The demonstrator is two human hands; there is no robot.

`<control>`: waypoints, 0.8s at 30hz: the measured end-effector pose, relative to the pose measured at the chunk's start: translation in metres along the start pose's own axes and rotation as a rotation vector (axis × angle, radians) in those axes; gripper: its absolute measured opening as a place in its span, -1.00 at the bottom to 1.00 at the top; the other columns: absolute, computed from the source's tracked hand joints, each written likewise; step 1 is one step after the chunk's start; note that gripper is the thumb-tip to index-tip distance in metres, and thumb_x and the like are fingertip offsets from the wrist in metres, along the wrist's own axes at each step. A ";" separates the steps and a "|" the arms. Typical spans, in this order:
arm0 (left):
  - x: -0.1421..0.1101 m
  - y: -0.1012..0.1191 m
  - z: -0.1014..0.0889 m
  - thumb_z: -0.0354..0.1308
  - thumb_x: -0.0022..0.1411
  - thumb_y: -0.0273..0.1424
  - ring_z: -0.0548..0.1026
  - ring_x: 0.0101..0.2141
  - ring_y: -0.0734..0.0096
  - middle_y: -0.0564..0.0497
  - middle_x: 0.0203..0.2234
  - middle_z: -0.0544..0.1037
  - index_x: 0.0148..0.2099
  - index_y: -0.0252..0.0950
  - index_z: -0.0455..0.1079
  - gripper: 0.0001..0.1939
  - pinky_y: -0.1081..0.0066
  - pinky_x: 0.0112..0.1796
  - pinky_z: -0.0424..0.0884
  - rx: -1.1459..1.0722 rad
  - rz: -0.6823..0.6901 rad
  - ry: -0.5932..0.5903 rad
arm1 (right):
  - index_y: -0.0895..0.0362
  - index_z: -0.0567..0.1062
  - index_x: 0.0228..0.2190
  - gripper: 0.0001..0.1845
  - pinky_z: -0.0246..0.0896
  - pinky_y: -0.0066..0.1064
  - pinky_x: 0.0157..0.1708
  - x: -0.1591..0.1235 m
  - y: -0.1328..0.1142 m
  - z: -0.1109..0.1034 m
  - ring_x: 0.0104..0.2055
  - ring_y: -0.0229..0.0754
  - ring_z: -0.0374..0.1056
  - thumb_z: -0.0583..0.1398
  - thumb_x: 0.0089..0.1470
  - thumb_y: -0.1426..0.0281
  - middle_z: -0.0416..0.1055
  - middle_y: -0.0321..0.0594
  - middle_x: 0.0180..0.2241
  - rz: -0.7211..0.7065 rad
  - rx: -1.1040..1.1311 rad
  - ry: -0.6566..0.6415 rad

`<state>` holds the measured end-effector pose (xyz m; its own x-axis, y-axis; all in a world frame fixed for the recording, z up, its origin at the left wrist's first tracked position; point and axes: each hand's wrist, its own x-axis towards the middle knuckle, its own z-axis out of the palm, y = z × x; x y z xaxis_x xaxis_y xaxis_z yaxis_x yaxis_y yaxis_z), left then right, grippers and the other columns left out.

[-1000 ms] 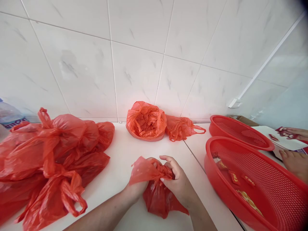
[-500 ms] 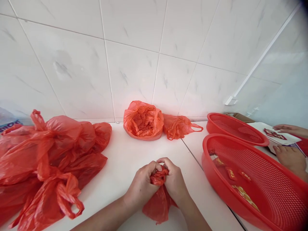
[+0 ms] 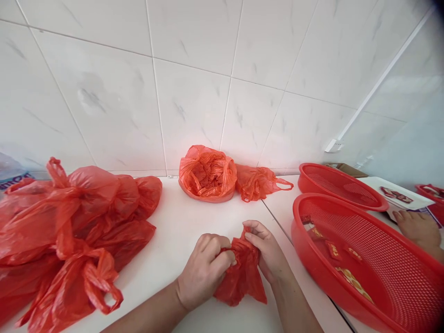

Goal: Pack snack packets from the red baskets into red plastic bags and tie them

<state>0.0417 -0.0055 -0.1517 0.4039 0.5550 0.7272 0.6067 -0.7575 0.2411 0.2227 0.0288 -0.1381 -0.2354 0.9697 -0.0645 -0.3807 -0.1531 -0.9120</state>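
Note:
A small, crumpled red plastic bag (image 3: 242, 273) hangs between my two hands above the white table. My left hand (image 3: 206, 268) is closed on its left side, the fingers curled into the film. With thumb and fingers, my right hand (image 3: 267, 249) pinches a top corner of the same bag. Beyond my hands, against the wall, stands an open red bag (image 3: 207, 173) stuffed with crumpled red plastic. A flattened red bag (image 3: 258, 182) with a loop handle lies beside it.
Filled, knotted red bags (image 3: 90, 217) are heaped on the left. To the right, a red mesh basket (image 3: 391, 259) holds several small wrapped packets (image 3: 333, 249); another red basket (image 3: 342, 185) sits behind it. A co-worker's hand (image 3: 419, 231) rests near a white tray (image 3: 421, 199).
My hands have moved apart, and the bunched bag is spread more open between them. My right hand has shifted to its top corner. One of the co-worker's hands has left the white tray.

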 end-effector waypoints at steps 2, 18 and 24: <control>0.001 0.005 -0.004 -0.02 0.21 -0.66 0.37 -0.37 0.35 -0.06 -0.38 0.51 -0.28 -0.25 0.35 -0.77 0.37 -0.26 0.26 -0.021 0.046 -0.035 | 0.08 0.42 -0.22 -0.68 0.16 -0.48 -0.43 0.003 0.003 -0.004 -0.49 -0.36 0.23 0.30 -0.09 0.40 0.33 -0.41 -0.48 -0.018 0.019 0.048; -0.025 0.044 0.033 -0.05 0.38 -0.40 0.41 -0.50 0.60 0.15 -0.50 0.50 -0.19 -0.25 0.33 -0.86 0.56 -0.38 0.32 -0.128 0.294 -0.002 | 0.16 0.47 -0.21 -0.56 0.28 -0.40 -0.39 0.036 0.014 -0.058 -0.42 -0.19 0.35 0.25 -0.16 0.20 0.45 -0.26 -0.43 -0.184 -0.553 0.392; -0.011 0.019 0.028 0.17 0.13 -0.11 0.14 0.19 -0.21 -0.24 0.26 0.13 0.30 -0.10 -0.02 -0.25 -0.12 0.01 0.26 0.202 -0.099 -0.178 | 0.10 0.49 -0.18 -0.46 0.36 -0.34 -0.34 0.036 0.013 -0.052 -0.30 -0.07 0.42 0.23 -0.12 0.00 0.51 -0.20 -0.34 0.023 -0.406 0.264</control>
<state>0.0680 -0.0163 -0.1731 0.4387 0.6878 0.5783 0.7659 -0.6228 0.1596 0.2556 0.0716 -0.1736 0.0155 0.9902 -0.1389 0.0142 -0.1391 -0.9902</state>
